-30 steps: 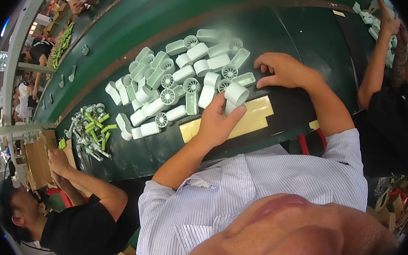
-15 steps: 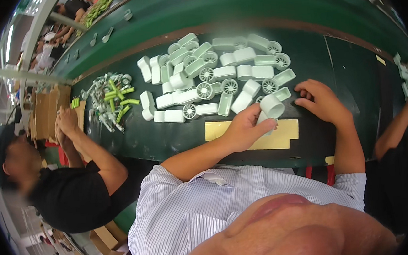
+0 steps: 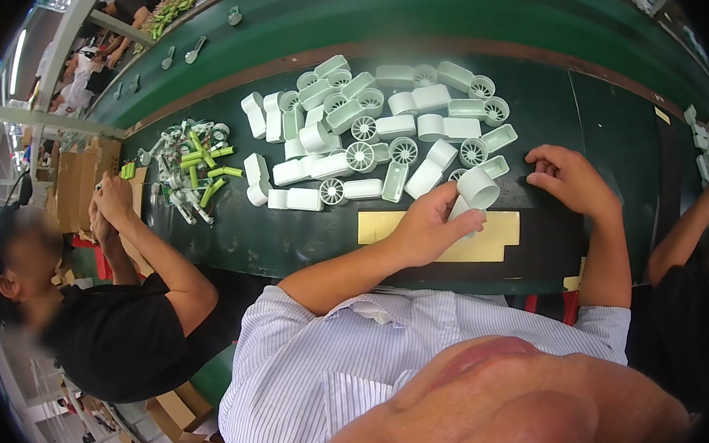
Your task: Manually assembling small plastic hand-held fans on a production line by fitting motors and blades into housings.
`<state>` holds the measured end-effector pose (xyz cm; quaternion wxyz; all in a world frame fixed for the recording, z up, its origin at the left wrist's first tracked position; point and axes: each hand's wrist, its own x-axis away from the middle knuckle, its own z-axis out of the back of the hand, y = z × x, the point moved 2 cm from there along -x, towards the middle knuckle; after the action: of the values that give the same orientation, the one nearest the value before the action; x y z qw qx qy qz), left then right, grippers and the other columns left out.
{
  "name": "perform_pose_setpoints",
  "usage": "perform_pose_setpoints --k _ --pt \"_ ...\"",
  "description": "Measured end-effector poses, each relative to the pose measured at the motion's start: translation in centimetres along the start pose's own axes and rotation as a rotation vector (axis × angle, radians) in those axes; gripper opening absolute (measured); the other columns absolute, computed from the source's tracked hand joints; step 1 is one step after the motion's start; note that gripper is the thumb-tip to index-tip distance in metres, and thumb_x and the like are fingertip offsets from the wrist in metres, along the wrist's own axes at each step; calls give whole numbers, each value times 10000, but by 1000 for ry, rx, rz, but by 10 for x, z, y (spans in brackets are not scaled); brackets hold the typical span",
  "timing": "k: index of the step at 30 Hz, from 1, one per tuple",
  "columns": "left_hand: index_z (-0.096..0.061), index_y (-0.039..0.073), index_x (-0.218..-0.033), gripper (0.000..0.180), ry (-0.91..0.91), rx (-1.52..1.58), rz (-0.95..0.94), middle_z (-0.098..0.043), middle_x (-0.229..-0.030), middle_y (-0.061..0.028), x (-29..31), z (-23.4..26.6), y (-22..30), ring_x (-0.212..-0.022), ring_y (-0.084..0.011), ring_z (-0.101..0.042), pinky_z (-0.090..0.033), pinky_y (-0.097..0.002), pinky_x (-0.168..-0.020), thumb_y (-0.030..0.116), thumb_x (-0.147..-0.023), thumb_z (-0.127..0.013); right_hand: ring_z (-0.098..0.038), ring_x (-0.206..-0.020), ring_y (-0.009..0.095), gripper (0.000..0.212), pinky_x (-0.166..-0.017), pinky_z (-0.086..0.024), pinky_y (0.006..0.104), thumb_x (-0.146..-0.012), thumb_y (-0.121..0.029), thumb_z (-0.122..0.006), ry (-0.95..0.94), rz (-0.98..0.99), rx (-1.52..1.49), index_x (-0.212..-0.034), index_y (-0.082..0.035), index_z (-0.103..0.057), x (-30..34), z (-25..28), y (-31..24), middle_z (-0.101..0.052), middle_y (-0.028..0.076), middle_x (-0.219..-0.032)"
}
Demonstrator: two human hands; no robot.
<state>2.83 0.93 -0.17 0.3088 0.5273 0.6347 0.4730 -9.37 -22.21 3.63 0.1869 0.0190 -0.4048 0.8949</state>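
Observation:
My left hand point(image 3: 432, 228) is closed on a pale green plastic fan housing point(image 3: 478, 187), its round ring turned up and its handle part mostly hidden by my fingers. To the right, my right hand point(image 3: 572, 181) rests at the table, fingers loosely bent and thumb apart, with nothing visible in it. Beyond both hands lies a spread of similar pale green housings point(image 3: 360, 157), some showing spoked round grilles, others hollow handles. The nearest to my right hand is a housing with an open handle point(image 3: 493, 167).
Yellow card sheets point(image 3: 488, 232) lie on the dark green table point(image 3: 290, 243) by my left wrist. At left is a heap of wired parts with green cylinders point(image 3: 197, 163). A co-worker in black point(image 3: 122, 331) sits beside it; a cardboard box point(image 3: 85, 184) stands there. Behind runs a green conveyor belt point(image 3: 339, 27).
My right hand has shifted slightly to the right. My left hand keeps its hold on the fan housing. The whole view has tilted a little.

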Motion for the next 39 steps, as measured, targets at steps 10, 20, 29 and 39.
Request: perform_pose_setpoints --k 10,20,29,39 --pt "-495 10 -1222 332 6 -90 55 -616 -1008 -60 0 3 1 -944 -132 -603 -479 -298 -853 164 -943 -588 -535 -672 135 225 -634 -449 281 -820 -117 -686 10 21 10 -1005 -9 -617 -4 -1 9 -581 45 -741" --pt "-461 0 -1270 383 -34 -111 30 -619 -1023 -86 0 1 -1 -980 -173 -604 -469 -329 -887 220 -969 -548 -555 -681 147 209 -641 -457 293 -836 -135 -684 25 30 -6 -992 -12 -618 -3 0 14 -599 55 -747" --pt "-463 1 -1270 392 -33 -132 18 -619 -1018 -85 0 1 -3 -980 -169 -598 -461 -332 -890 242 -972 -547 -575 -691 167 212 -646 -464 307 -837 -158 -686 24 19 40 -990 -22 -629 -4 0 13 -618 64 -754" --pt "-482 -6 -1243 362 -2 -120 36 -630 -1041 -104 0 2 -2 -995 -195 -616 -471 -357 -912 210 -962 -555 -608 -705 204 222 -658 -482 330 -826 -221 -690 34 13 47 -970 -59 -641 -5 0 19 -639 68 -768"
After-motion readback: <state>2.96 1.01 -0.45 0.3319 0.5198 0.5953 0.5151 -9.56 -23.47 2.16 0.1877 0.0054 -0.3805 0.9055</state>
